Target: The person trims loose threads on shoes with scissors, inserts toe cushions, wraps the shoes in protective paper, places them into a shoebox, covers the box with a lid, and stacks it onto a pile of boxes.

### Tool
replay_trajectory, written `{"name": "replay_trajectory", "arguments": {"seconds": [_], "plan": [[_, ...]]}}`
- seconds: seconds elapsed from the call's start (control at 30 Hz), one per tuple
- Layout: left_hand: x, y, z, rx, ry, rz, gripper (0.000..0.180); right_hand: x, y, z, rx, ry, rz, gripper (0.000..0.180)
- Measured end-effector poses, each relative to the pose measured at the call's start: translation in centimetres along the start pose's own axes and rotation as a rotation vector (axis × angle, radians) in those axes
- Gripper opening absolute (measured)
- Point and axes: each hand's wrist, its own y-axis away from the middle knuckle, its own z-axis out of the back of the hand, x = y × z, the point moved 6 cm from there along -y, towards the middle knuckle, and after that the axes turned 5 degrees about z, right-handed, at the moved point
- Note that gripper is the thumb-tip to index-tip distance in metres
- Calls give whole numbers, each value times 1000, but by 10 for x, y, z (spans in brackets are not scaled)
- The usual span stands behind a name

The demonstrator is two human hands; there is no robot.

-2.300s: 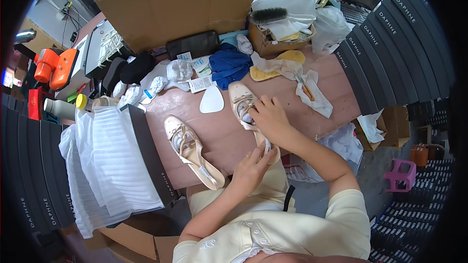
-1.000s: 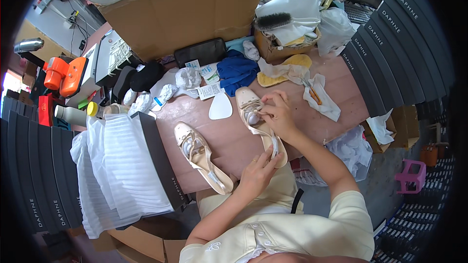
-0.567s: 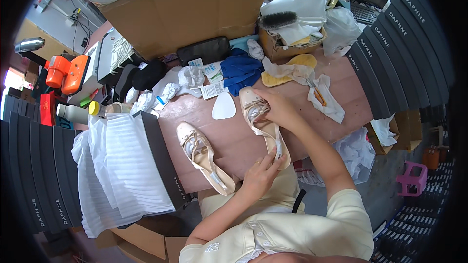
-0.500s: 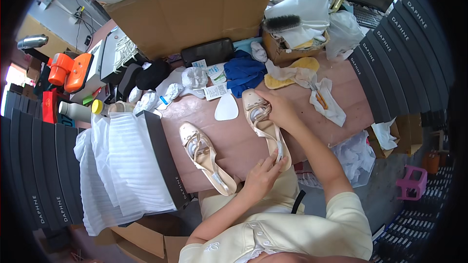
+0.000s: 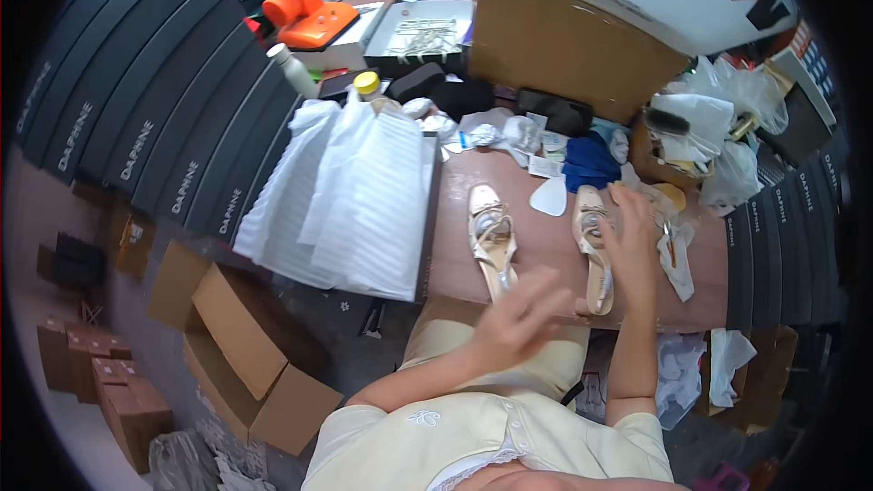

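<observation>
Two pale beige slingback shoes lie side by side on the pinkish tabletop, toes pointing away from me: a left shoe [image 5: 491,229] and a right shoe [image 5: 597,282]. White stuffing shows inside both. My right hand [image 5: 634,229] hovers at the outer side of the right shoe, fingers apart and holding nothing. Over the table's front edge, close to the heel of the left shoe, my left hand [image 5: 520,316] is somewhat blurred. Its fingers look stretched out and nothing shows in them. That hand hides part of the left shoe's heel.
Left of the shoes stands a dark shoe box [image 5: 427,227] draped with white foam sheets [image 5: 359,205]. Stacked dark boxes [image 5: 155,109] rise on both sides. Behind lie a blue cloth [image 5: 589,162], a white card [image 5: 548,197] and a large carton [image 5: 564,45]. An open carton [image 5: 241,336] sits lower left.
Both hands have let go of the right shoe, which now rests on the table. My left hand has come away from its heel toward the left. The view has swung left.
</observation>
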Motion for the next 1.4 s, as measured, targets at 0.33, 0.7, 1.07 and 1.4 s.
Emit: {"name": "replay_trajectory", "arguments": {"seconds": [0.33,0.7,1.07,1.4], "plan": [[128,30,250,-709,-64,553,29,296,-97,-175,169,-255,866,32],[155,20,167,84,-816,472,66,139,-33,-181,891,185,517,49],[140,-21,195,-355,92,558,16,-5,-58,-18,-70,281,-209,51],[99,-109,129,-267,1156,313,44,142,-34,-18,326,-551,6,44]]}}
